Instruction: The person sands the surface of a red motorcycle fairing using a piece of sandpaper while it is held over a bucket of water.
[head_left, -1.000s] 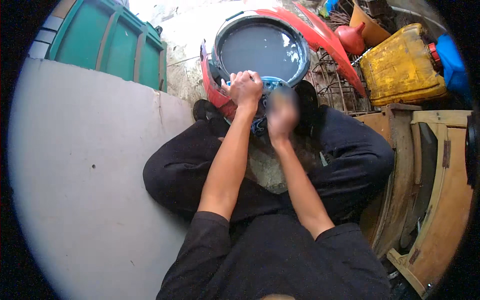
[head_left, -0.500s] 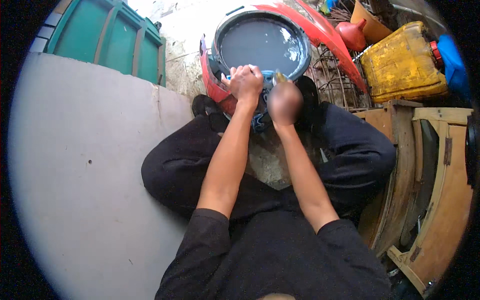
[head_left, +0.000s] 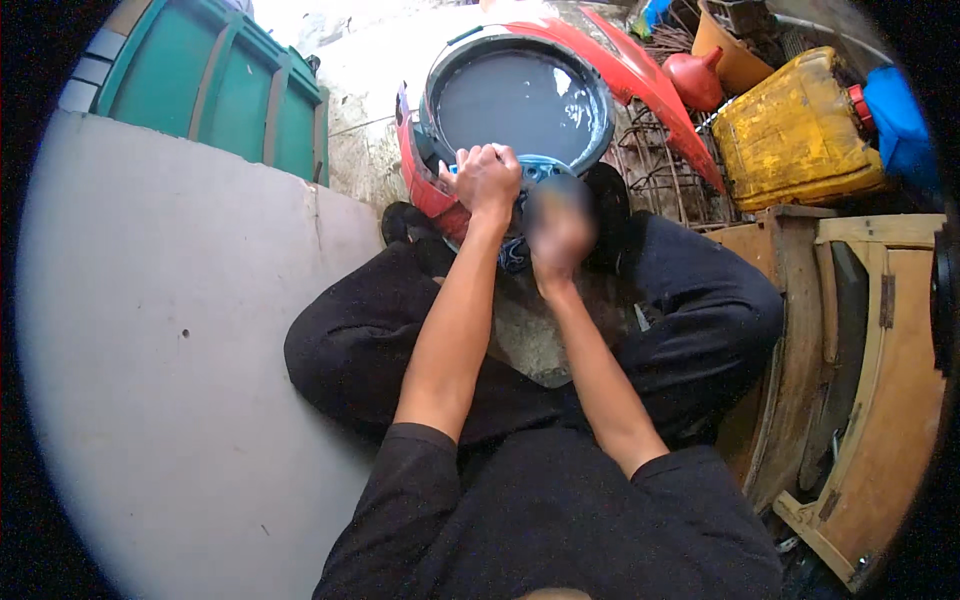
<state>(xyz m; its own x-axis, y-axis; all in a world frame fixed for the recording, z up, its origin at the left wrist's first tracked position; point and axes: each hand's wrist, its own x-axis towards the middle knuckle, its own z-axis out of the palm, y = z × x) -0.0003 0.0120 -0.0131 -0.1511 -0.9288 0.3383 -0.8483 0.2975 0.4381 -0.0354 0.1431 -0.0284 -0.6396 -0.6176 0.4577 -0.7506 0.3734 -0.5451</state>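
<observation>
My left hand (head_left: pixel 487 183) is closed in a fist at the near rim of a round black tub (head_left: pixel 436 100) of dark grey water. Blue shows on both sides of this fist, part of a glossy blue piece with holes (head_left: pixel 548 168) that lies against the rim. Just to its right is my right hand (head_left: pixel 560 232), smeared by blur. Its fingers and whatever they hold cannot be made out, though a yellowish patch shows at its top. Below the hands, something dark blue and folded-looking (head_left: pixel 514 254) hangs between my feet.
Red curved panels (head_left: pixel 655 95) flank the tub. To the right are a red funnel (head_left: pixel 694 80), a yellow jerrycan (head_left: pixel 800 130), metal rods (head_left: pixel 655 150) and wooden furniture pieces (head_left: pixel 895 380). A pale low wall (head_left: pixel 180 330) and green panels (head_left: pixel 235 90) stand left.
My right hand has drawn slightly back toward me and left, uncovering more of the blue piece. My left hand stays closed at the rim. The view has shifted a little.
</observation>
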